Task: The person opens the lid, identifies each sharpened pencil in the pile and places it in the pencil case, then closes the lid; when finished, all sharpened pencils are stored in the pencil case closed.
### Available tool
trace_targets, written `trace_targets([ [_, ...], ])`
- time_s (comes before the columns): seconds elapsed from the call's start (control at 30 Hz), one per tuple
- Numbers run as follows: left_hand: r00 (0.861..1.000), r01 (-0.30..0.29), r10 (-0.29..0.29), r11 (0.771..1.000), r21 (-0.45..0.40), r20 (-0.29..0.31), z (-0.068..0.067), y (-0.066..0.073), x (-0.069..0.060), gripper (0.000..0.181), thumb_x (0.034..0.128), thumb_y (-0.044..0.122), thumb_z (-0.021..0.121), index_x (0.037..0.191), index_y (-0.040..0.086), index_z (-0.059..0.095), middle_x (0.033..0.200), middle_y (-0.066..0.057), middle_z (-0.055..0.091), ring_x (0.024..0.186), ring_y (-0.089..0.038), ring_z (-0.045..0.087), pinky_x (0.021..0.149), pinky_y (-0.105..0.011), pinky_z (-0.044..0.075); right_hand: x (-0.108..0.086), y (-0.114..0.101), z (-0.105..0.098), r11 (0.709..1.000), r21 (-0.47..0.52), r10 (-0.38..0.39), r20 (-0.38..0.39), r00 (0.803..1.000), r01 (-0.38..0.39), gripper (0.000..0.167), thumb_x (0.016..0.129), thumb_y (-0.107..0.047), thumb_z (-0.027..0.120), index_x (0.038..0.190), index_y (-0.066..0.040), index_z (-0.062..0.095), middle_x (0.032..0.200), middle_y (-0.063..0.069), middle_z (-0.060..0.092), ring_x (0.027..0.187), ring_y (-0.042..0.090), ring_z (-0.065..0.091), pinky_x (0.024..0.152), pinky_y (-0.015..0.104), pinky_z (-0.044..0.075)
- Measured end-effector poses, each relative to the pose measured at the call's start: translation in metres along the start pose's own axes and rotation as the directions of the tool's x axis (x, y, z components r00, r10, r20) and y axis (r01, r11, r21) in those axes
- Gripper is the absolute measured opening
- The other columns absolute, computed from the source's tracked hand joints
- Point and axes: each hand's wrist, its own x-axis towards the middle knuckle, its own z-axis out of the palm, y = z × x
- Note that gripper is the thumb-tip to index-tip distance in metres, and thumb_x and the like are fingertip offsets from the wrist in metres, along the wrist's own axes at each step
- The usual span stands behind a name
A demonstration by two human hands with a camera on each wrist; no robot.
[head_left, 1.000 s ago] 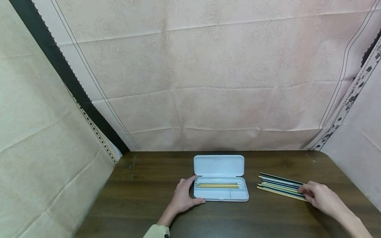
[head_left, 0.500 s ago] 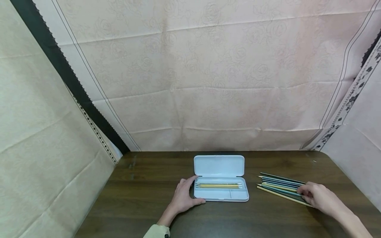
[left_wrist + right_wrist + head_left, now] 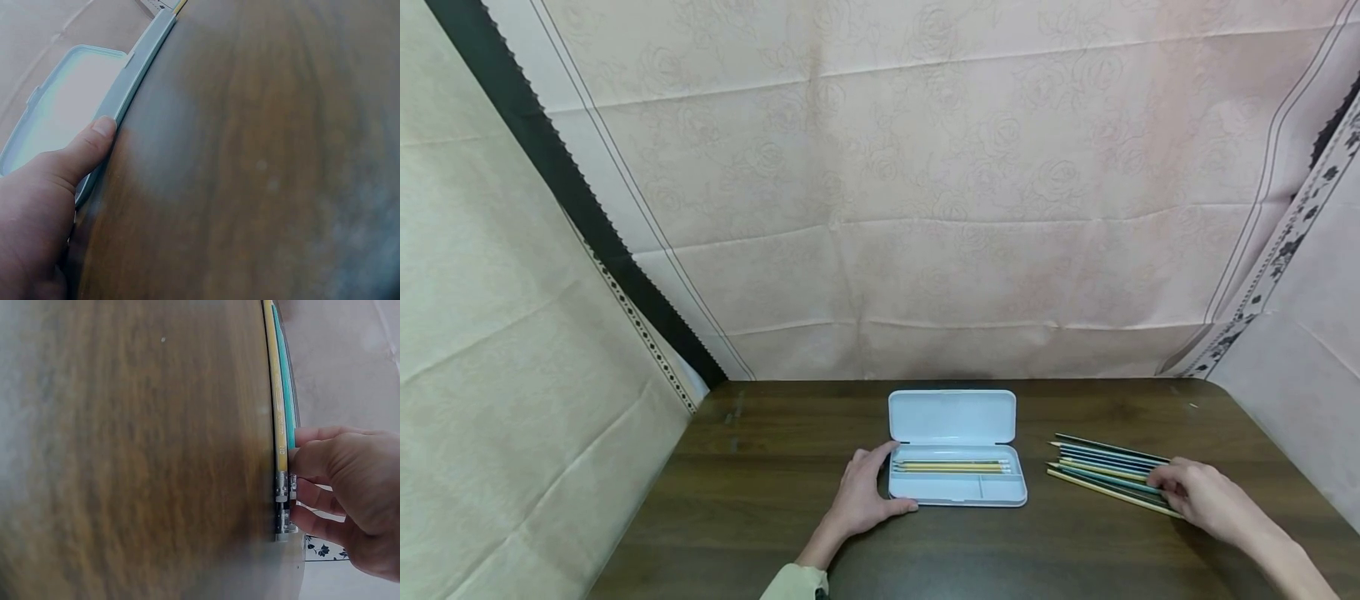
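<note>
A light blue pencil case (image 3: 1000, 492) lies with its lid up, several yellow pencils (image 3: 951, 467) in its upper compartment. My left hand (image 3: 859, 493) grips the case's left end, fingers near the hinge side and thumb along the front edge; the left wrist view shows the thumb (image 3: 94, 140) against that edge. To the right, several pencils (image 3: 1101, 475) in yellow, teal and dark colours lie side by side. My right hand (image 3: 1213, 500) pinches a teal pencil (image 3: 284, 375) near its right end, beside a yellow one (image 3: 274, 381); the fingers partly hide the ends.
The brown wooden table (image 3: 760, 533) runs back to a pale patterned cloth (image 3: 955, 208). More cloth hangs at both sides, the left one beside a dark strip (image 3: 595, 225).
The yellow pencil at the front of the row and some beside it have shifted slightly at their right ends. My right hand has moved a little left; the left hand stays at the case.
</note>
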Motion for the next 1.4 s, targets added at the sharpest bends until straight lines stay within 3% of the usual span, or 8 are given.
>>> trace_targets([
  [0.4, 0.999, -0.032, 0.032, 0.999, 0.012, -0.017, 0.001, -0.002, 0.000, 0.094, 0.0704, 0.059, 0.085, 0.147, 0.018, 0.049, 0.133, 0.001, 0.057, 0.105, -0.018, 0.045, 0.085, -0.039, 0.040, 0.014, -0.016, 0.001, 0.999, 0.041, -0.014, -0.027, 1.000, 0.015, 0.039, 0.065, 0.014, 0.079, 0.084, -0.019, 0.070, 0.077, -0.024, 0.046, 0.065, -0.006, 0.040, 0.050, 0.026, 0.037],
  [0.93, 0.999, -0.042, 0.043, 0.999, 0.017, -0.022, 0.001, -0.002, 0.000, 0.095, 0.0701, 0.060, 0.085, 0.146, 0.017, 0.049, 0.132, 0.000, 0.058, 0.102, -0.017, 0.045, 0.084, -0.039, 0.040, 0.056, -0.050, 0.023, 0.988, 0.090, -0.120, -0.057, 0.991, 0.125, 0.037, 0.066, 0.013, 0.081, 0.088, -0.016, 0.072, 0.079, -0.018, 0.051, 0.067, -0.003, 0.044, 0.053, 0.025, 0.039],
  [1.03, 0.999, -0.047, 0.048, 0.999, 0.019, -0.024, 0.001, -0.002, 0.001, 0.095, 0.0702, 0.060, 0.085, 0.146, 0.017, 0.049, 0.132, 0.000, 0.058, 0.102, -0.017, 0.044, 0.084, -0.038, 0.040, 0.064, -0.058, 0.027, 0.986, 0.108, -0.125, -0.027, 0.992, 0.127, 0.033, 0.070, 0.011, 0.080, 0.089, -0.015, 0.072, 0.079, -0.017, 0.052, 0.068, -0.002, 0.044, 0.053, 0.025, 0.040],
  [1.17, 0.999, -0.043, 0.043, 0.999, 0.015, -0.020, 0.001, -0.002, 0.001, 0.094, 0.0701, 0.060, 0.085, 0.146, 0.017, 0.049, 0.133, 0.000, 0.057, 0.102, -0.017, 0.044, 0.084, -0.039, 0.040, 0.076, -0.069, 0.030, 0.989, 0.129, -0.082, 0.050, 0.995, 0.075, 0.029, 0.075, 0.008, 0.079, 0.090, -0.016, 0.072, 0.080, -0.015, 0.053, 0.068, 0.000, 0.045, 0.055, 0.026, 0.041],
  [1.4, 0.999, -0.030, 0.031, 0.999, 0.013, -0.022, 0.002, -0.002, 0.000, 0.095, 0.0698, 0.060, 0.085, 0.147, 0.018, 0.049, 0.132, 0.001, 0.057, 0.101, -0.017, 0.044, 0.083, -0.038, 0.039, 0.095, -0.088, 0.040, 0.994, 0.103, -0.052, 0.080, 0.995, 0.044, 0.027, 0.077, 0.004, 0.080, 0.089, -0.020, 0.072, 0.081, -0.015, 0.054, 0.070, 0.003, 0.048, 0.058, 0.027, 0.044],
])
